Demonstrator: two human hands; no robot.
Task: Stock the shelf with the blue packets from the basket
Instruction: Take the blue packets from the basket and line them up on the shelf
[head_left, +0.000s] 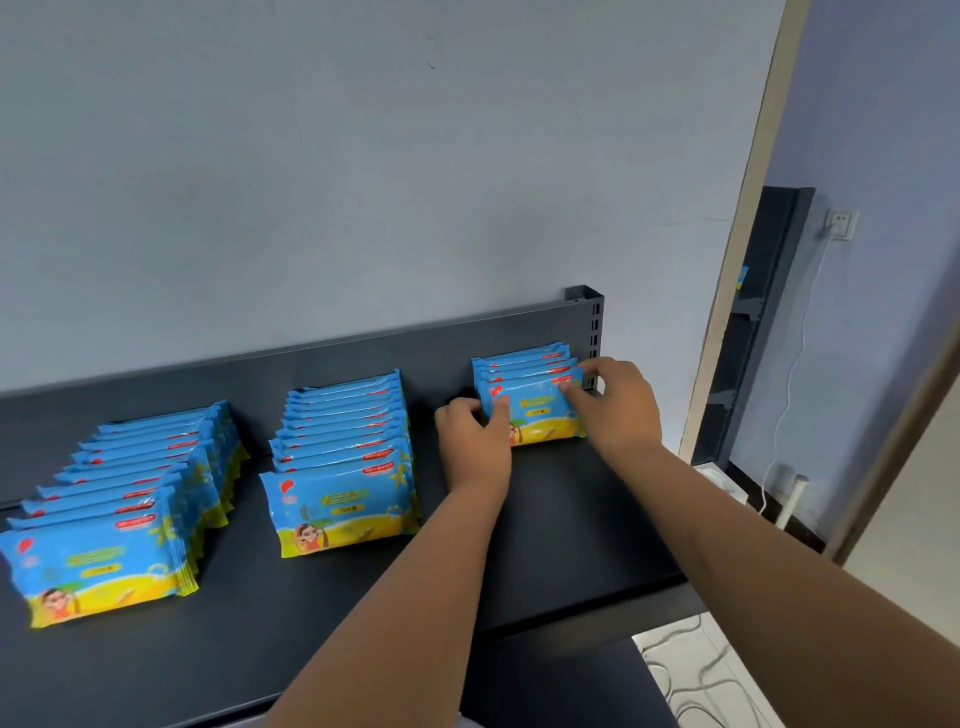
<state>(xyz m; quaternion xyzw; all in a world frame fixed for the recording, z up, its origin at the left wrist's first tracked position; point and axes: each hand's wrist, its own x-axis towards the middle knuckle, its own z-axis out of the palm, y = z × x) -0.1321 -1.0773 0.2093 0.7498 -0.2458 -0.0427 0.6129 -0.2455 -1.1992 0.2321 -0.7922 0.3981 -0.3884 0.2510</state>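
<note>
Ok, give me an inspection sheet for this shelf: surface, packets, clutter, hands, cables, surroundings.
Surface: dark shelf, bare in front.
Job's things: left row, middle row and shorter right row of blue packets, upright; basket not in view.
Clutter: nothing seen.
Hands: left hand and right hand pinch the right row's front packet by its ends.
Cables: white cable hangs from a socket at right.
Surroundings: grey wall, patterned floor.
</note>
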